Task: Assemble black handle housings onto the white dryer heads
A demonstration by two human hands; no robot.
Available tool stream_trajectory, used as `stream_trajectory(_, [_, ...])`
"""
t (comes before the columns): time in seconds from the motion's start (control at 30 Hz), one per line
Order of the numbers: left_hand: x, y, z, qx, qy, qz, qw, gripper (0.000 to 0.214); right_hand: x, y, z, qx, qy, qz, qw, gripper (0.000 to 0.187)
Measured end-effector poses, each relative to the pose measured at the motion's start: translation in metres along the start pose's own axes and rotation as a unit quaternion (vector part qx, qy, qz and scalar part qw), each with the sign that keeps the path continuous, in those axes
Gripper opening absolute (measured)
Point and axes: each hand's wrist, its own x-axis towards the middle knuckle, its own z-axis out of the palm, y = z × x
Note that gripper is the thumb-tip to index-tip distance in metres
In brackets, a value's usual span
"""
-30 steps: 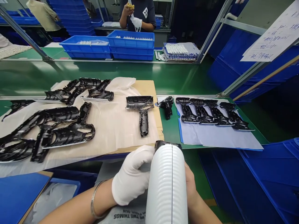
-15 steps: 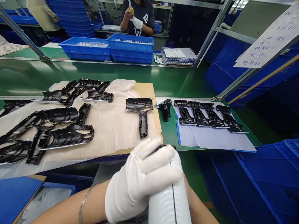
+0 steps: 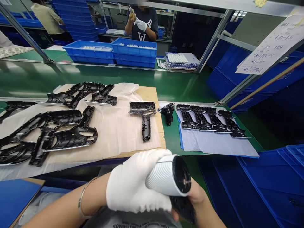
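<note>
My left hand [image 3: 135,183], in a white glove, is closed around the ribbed white barrel of a hair dryer housing [image 3: 162,177]. The barrel's round black end is turned to the right and towards me. Lower down, my bare right hand [image 3: 199,194] grips the housing near its black lower part; most of those fingers are hidden behind it. Beyond my hands, one black half shell [image 3: 146,122] with a barrel and handle lies inner side up on the covered board. To its right, a smaller black shell piece [image 3: 168,112] rests on the green bench.
Several black half shells [image 3: 71,137] lie on the sheeted board [image 3: 114,133] at left. More black shells [image 3: 206,117] sit in a row on white sheets at right. Across the bench are blue bins [image 3: 134,52] and a person [image 3: 142,25]. A metal frame [image 3: 228,91] rises at right.
The housing has turned from pointing away, seen along its long white side, to showing its black round end at the right. My left hand has shifted its hold onto the barrel.
</note>
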Motion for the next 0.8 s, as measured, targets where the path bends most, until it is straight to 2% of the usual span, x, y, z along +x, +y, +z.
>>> stream_trajectory(0.07, [0.000, 0.001, 0.002, -0.095, -0.002, -0.090, 0.991, 0.042, 0.000, -0.003, 0.001, 0.053, -0.016, -0.012, 0.998, 0.062])
stream_trajectory(0.1, [0.001, 0.002, 0.003, -0.119, 0.007, -0.113, 0.986, 0.042, 0.001, -0.004, 0.001, 0.085, -0.030, -0.014, 0.996, 0.060])
stream_trajectory(0.23, [0.002, 0.003, 0.003, -0.165, 0.026, -0.124, 0.978, 0.048, 0.002, -0.010, 0.000, 0.169, -0.086, 0.002, 0.982, 0.052])
stream_trajectory(0.33, [0.002, -0.004, 0.003, -0.231, 0.053, -0.135, 0.962, 0.048, -0.002, -0.015, 0.006, 0.154, -0.063, 0.010, 0.986, 0.054])
stream_trajectory(0.4, [0.001, -0.014, 0.007, -0.340, 0.080, -0.139, 0.927, 0.047, -0.005, -0.017, 0.015, 0.118, -0.030, 0.009, 0.992, 0.059])
stream_trajectory(0.47, [0.001, -0.026, 0.014, -0.482, 0.072, -0.133, 0.863, 0.043, -0.006, -0.017, 0.027, 0.069, -0.005, -0.026, 0.997, 0.068])
stream_trajectory(0.53, [0.002, -0.040, 0.023, -0.578, 0.040, -0.127, 0.805, 0.047, -0.004, -0.018, 0.038, 0.017, -0.020, -0.078, 0.997, 0.073])
stream_trajectory(0.57, [0.002, -0.047, 0.026, -0.597, 0.024, -0.127, 0.792, 0.053, -0.002, -0.018, 0.044, -0.004, -0.038, -0.099, 0.994, 0.074])
stream_trajectory(0.67, [0.003, -0.062, 0.030, -0.598, -0.018, -0.136, 0.789, 0.071, 0.000, -0.022, 0.058, -0.039, -0.080, -0.108, 0.990, 0.070])
stream_trajectory(0.73, [0.001, -0.067, 0.031, -0.593, -0.037, -0.143, 0.792, 0.066, 0.000, -0.024, 0.064, -0.040, -0.085, -0.103, 0.990, 0.066])
stream_trajectory(0.8, [-0.002, -0.068, 0.031, -0.589, -0.032, -0.147, 0.794, 0.050, -0.001, -0.024, 0.067, -0.034, -0.097, -0.098, 0.990, 0.064])
